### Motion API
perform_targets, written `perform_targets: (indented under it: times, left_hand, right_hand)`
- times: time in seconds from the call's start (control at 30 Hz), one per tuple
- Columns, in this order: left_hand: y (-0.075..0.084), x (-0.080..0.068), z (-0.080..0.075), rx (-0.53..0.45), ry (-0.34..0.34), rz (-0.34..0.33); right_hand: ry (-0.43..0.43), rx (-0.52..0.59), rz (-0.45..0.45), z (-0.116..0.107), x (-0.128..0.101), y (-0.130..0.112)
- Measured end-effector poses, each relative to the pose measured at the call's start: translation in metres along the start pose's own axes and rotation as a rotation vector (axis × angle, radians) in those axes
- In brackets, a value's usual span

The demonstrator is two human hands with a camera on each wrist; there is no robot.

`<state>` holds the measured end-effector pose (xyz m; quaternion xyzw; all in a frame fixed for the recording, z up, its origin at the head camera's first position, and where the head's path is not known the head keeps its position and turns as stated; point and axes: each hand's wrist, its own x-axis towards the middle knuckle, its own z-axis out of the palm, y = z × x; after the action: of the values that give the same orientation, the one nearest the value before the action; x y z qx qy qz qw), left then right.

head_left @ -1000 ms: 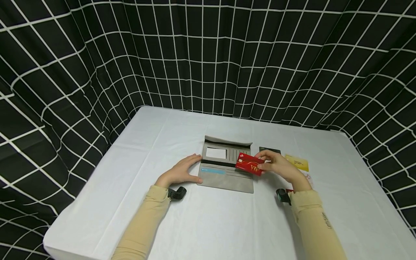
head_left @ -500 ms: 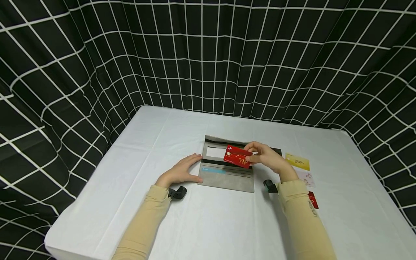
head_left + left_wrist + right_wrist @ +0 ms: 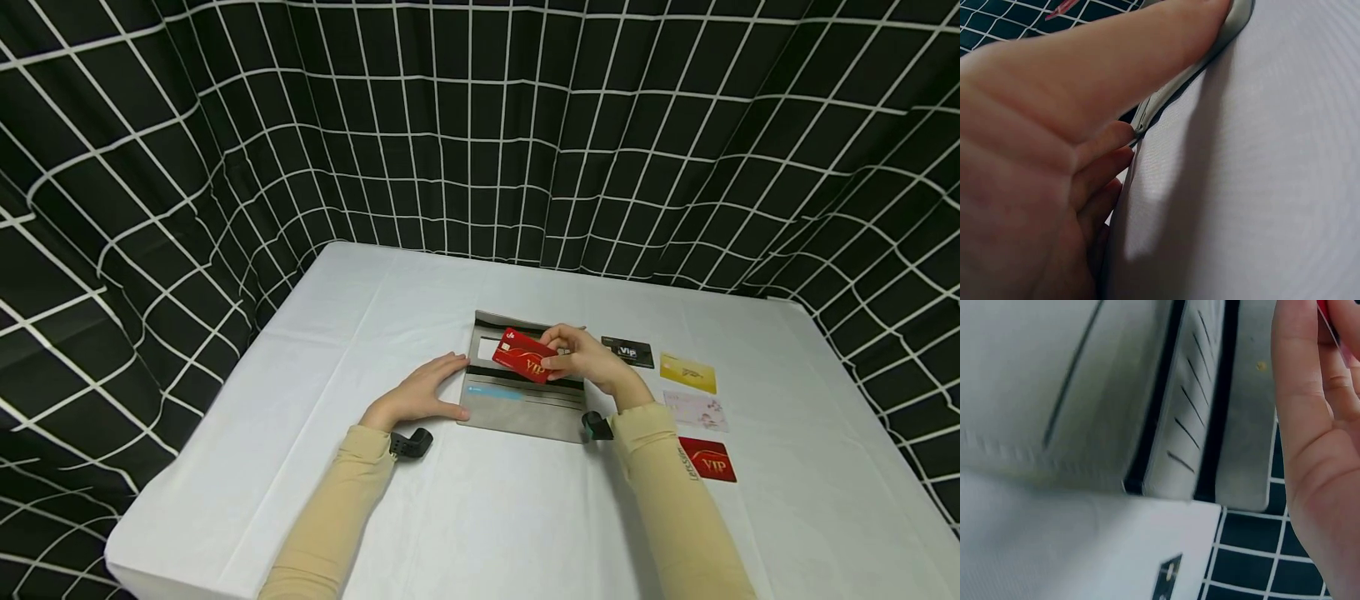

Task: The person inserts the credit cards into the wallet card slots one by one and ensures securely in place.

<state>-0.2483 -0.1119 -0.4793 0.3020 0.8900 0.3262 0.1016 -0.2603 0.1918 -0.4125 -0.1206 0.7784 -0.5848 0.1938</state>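
Note:
A grey wallet point(image 3: 525, 421) lies unfolded on the white table, its card slots facing up and a blue-edged card point(image 3: 493, 392) tucked in a lower slot. My left hand point(image 3: 416, 393) rests at the wallet's left edge, thumb and fingertips touching it with the fingers extended. Over the upper half of the wallet, my right hand point(image 3: 585, 360) pinches a red VIP card point(image 3: 522, 354) by its right end. The card covers part of the clear window and slots. In the right wrist view the wallet's slots point(image 3: 1185, 419) show beside the right hand point(image 3: 1319, 425).
Right of the wallet, a black VIP card point(image 3: 628, 352), a yellow card point(image 3: 687, 372), a pale flowered card point(image 3: 695, 411) and another red VIP card point(image 3: 708, 460) lie in a column. The right sleeve point(image 3: 667, 475) overlaps that last one. A black gridded curtain point(image 3: 495, 125) surrounds the table.
My right hand has carried the red VIP card leftward from the wallet's right side to over its upper middle. The cards on the right have come into fuller view. My left hand stays put.

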Motion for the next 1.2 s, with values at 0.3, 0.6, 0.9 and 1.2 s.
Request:
perform_targets:
  times: [0.3,0.6,0.9,1.2]
  left_hand:
    - [0.001,-0.001,-0.002,-0.003,-0.003,0.012]
    - [-0.003,0.002,-0.001,0.012,-0.008,0.006]
    - [-0.003,0.001,-0.001,0.017,-0.016,-0.028]
    - [-0.001,0.001,-0.002,0.02,-0.016,-0.021]
  right_hand:
    - [0.035,-0.011,0.014,0.012,0.006,0.0]
    - [0.118,0.106,0.02,0.021,0.014,0.002]
    - [0.074,0.069,0.009,0.038,0.026,0.005]
    - [0.06,0.022,0.043,0.045,0.028,0.011]
